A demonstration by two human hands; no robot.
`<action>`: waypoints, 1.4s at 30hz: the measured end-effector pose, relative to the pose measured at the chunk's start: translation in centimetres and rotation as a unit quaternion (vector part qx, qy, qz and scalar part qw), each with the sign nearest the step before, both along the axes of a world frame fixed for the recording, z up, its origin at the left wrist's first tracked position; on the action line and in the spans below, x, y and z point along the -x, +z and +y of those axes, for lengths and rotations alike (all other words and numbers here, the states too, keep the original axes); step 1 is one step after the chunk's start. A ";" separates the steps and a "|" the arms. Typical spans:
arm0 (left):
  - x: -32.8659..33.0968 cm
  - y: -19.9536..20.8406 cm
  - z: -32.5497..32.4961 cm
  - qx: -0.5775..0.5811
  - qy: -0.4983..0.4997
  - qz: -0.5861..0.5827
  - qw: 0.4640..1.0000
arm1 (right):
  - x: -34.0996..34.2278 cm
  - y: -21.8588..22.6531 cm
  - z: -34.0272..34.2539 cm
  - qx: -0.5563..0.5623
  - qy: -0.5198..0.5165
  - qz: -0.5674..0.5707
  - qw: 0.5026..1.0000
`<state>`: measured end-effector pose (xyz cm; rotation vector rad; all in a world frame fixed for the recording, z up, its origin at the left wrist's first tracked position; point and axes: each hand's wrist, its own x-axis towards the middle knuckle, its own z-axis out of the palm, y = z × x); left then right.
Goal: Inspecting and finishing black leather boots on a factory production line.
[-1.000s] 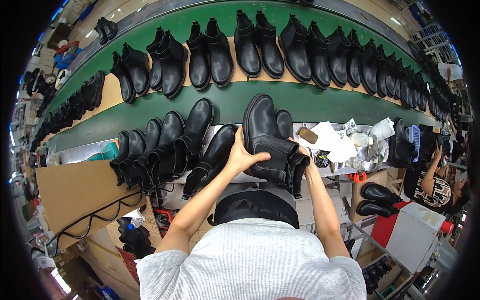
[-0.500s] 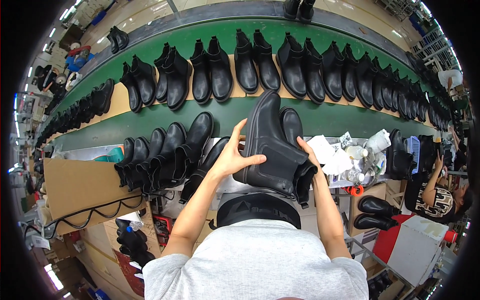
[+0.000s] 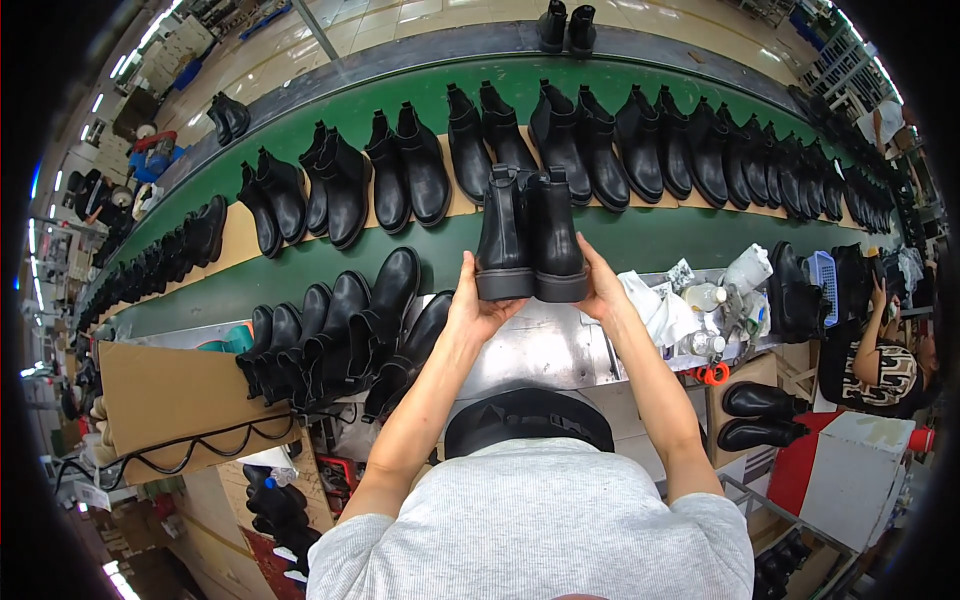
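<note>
A pair of black ankle boots is held upright before me, heels facing me and pull tabs up. My left hand (image 3: 484, 302) grips the left boot (image 3: 500, 235) low at its heel, the thumb along its outer side. Around the heel of the right boot (image 3: 556, 235) my right hand (image 3: 603, 284) is closed. The boots stand side by side, and their toes are hidden behind the shafts. Beyond them, a long row of black boots (image 3: 423, 175) stands on brown card on the green conveyor belt (image 3: 440, 232). Below the held pair lies a metal worktop (image 3: 545, 345).
More boots (image 3: 345, 310) lean together left of my arm, beside a cardboard sheet (image 3: 190, 400). White cloths (image 3: 672, 318), clear bottles (image 3: 705, 297) and orange-handled scissors (image 3: 712, 374) lie to the right. At far right a co-worker (image 3: 885, 370) sits near a blue basket (image 3: 823, 285).
The boots have turned from tilted, with one sole to the left and openings toward me, to upright with heels facing me. Both hands have shifted to the heels.
</note>
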<state>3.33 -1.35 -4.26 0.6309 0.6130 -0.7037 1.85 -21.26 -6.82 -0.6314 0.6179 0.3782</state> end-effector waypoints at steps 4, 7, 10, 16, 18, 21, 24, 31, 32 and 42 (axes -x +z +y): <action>0.5 0.3 0.4 -0.002 -0.005 -0.095 0.995 | 0.7 0.4 0.5 -0.008 -0.017 -0.048 0.999; 1.0 1.0 0.5 -0.010 0.001 -0.095 0.995 | 1.0 1.5 0.8 -0.005 -0.017 -0.045 0.999; 0.8 2.0 0.2 -0.012 -0.010 -0.043 0.999 | 0.8 1.3 0.3 -0.006 -0.014 -0.020 1.000; 1.3 0.4 1.1 0.048 -0.001 -0.052 0.998 | 1.9 0.8 0.2 0.036 -0.026 -0.034 0.998; 2.2 0.1 3.2 0.081 -0.051 -0.141 0.985 | 4.3 2.6 -0.2 0.027 -0.002 -0.103 0.994; 2.1 1.7 6.1 0.053 -0.169 -0.171 0.969 | 5.9 5.3 -1.5 -0.037 0.087 -0.082 0.992; 2.1 3.0 3.6 -0.046 -0.121 -0.109 0.986 | 6.2 3.8 0.2 0.082 0.086 -0.098 0.988; 4.6 1.7 6.2 -0.153 -0.249 -0.412 0.863 | 8.0 2.1 -1.5 0.010 0.086 -0.078 0.993; 5.4 1.8 6.7 -0.220 -0.265 -0.464 0.816 | 8.2 2.1 -1.9 0.054 0.120 -0.072 0.989; -1.5 2.8 4.9 -0.058 -0.414 -0.230 0.879 | 2.0 5.7 -2.1 0.201 0.460 -0.127 0.855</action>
